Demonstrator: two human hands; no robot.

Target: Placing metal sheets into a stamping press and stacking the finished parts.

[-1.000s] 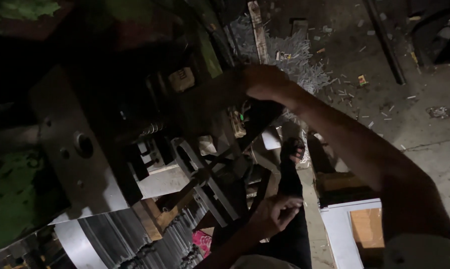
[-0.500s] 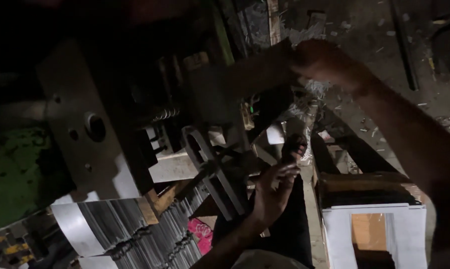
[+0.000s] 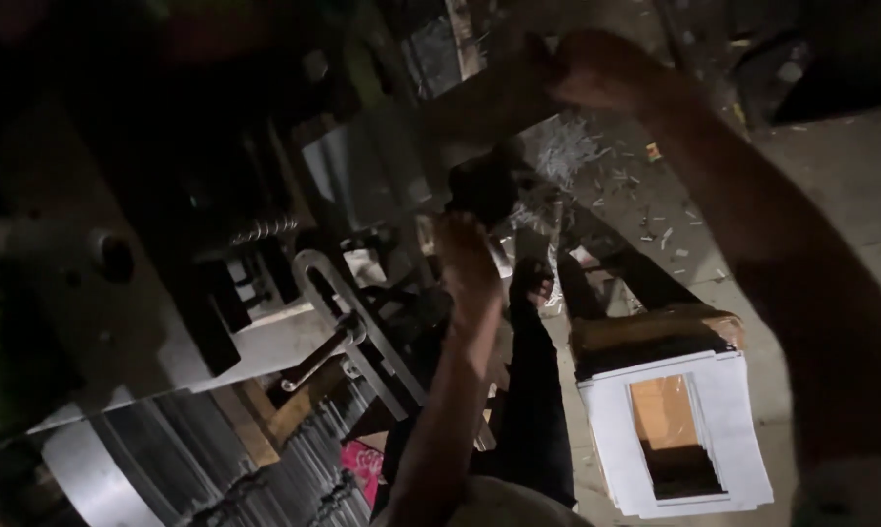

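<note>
My right hand (image 3: 596,78) is at the top of the head view, with its fingers closed around the end of a flat brownish bar (image 3: 479,98) that juts out of a dark press machine (image 3: 147,293). My right arm runs down the right side of the picture. My left hand (image 3: 465,263) reaches up from the bottom centre with its fingers stretched out. Its fingertips are at a dark rounded part (image 3: 479,185) of the machine. It is too dark to see whether they touch it.
A stack of white sheets with a rectangular cut-out (image 3: 723,429) lies at lower right under a wooden block (image 3: 645,327). Pale scraps (image 3: 577,156) litter the concrete floor. A slotted metal link (image 3: 338,293), a coil spring (image 3: 260,229) and grey metal strips (image 3: 167,449) sit at left.
My left hand has risen from near my lap up to the machine's dark part. My right hand has shifted up and to the right in view, still on the bar.
</note>
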